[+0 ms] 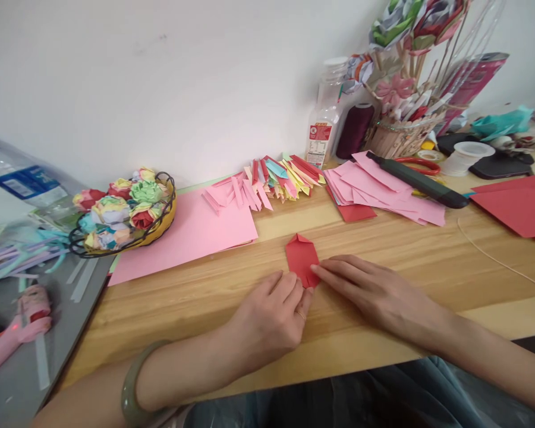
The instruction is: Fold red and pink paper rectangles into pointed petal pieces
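A small red paper (301,257) lies on the wooden table, its top corners folded in to a blunt point. My left hand (274,309) has its fingers curled together on the paper's lower edge, pinching it; a ring and a green bangle show on that arm. From the right, my right hand (370,285) rests with fingers stretched out, the fingertips touching the paper's lower right edge. The part of the paper beneath my left fingers is hidden.
Pink sheets (196,232) and a basket of paper flowers (160,229) are at the left. Folded strips (276,178), pink slips (383,190) and a dark cutter (423,183) lie behind. Red sheets (517,205) are right; a pink glue gun (22,324) is far left.
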